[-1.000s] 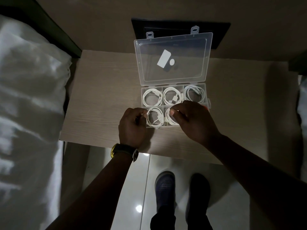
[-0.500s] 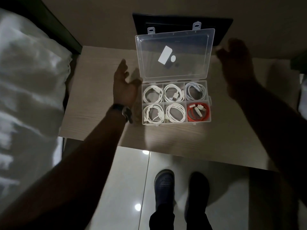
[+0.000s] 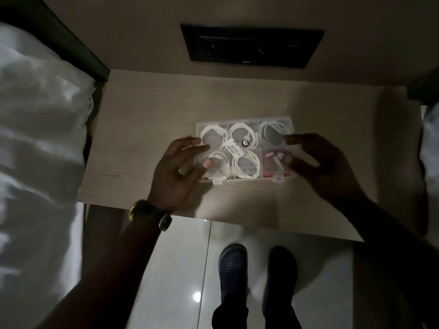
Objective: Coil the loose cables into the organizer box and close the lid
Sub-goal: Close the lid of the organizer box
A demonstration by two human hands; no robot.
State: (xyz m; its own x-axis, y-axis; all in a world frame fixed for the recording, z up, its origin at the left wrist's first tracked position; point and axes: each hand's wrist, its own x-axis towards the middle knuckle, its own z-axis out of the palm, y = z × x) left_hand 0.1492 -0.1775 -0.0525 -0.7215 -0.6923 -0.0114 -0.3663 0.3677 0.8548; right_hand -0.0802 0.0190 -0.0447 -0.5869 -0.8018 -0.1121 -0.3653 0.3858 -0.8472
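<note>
The clear organizer box (image 3: pixel 244 122) lies on the wooden table, and its translucent lid (image 3: pixel 245 148) is folded down over the compartments. Through the lid I see coiled white cables (image 3: pixel 242 136) in several compartments and a red cable (image 3: pixel 270 174) at the front right. My left hand (image 3: pixel 175 172) grips the lid's left edge. My right hand (image 3: pixel 318 162) grips its right edge, with fingers showing pale through the plastic. Two latch tabs (image 3: pixel 217 182) hang at the front edge, and I cannot tell if they are snapped.
The wooden table (image 3: pixel 147 129) ends just in front of the box. White bedding (image 3: pixel 40 143) lies along the left. A black wall panel (image 3: pixel 251 47) sits behind the table. My feet in dark shoes (image 3: pixel 234 264) stand on the glossy tiled floor below.
The lid, upright before, has swung down over the box. Both hands came from beside the raised lid forward to the box's sides.
</note>
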